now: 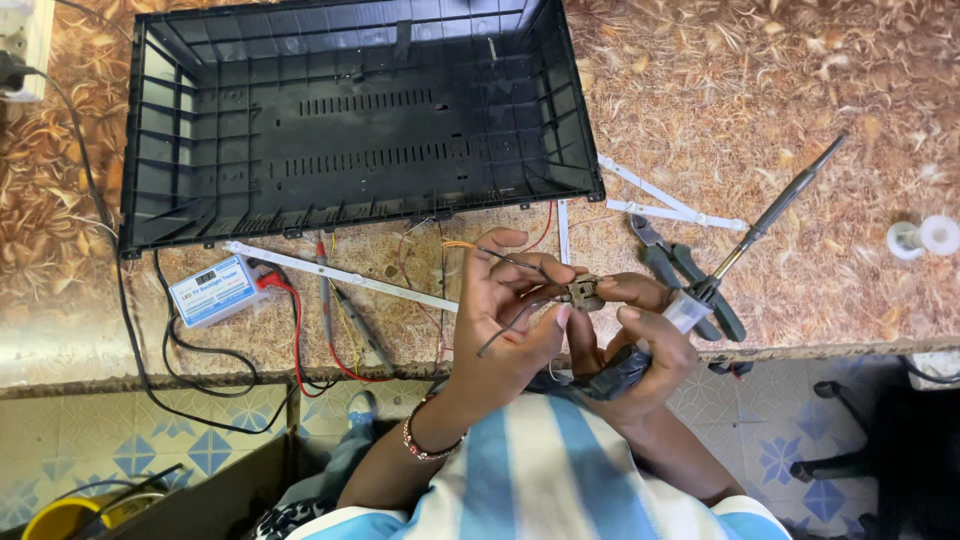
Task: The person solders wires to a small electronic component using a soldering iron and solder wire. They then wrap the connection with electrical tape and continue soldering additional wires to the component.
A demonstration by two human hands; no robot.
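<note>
Both hands pinch a small brown wired component (582,291), the left hand (510,310) gripping its thin wires (505,330), the right hand (640,335) also clutching a soldering iron (770,220). Light and seemingly fragile, the part hangs just below the black plastic casing (350,120), best held by its body.

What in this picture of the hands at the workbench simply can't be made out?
Head view only:
- The small brown part: too small, half covered by the fingers of both hands.
- The right hand: its palm hides how it holds the screwdriver.
- The white device: cut off by the left edge.
- The tester: its display is too small.
</note>
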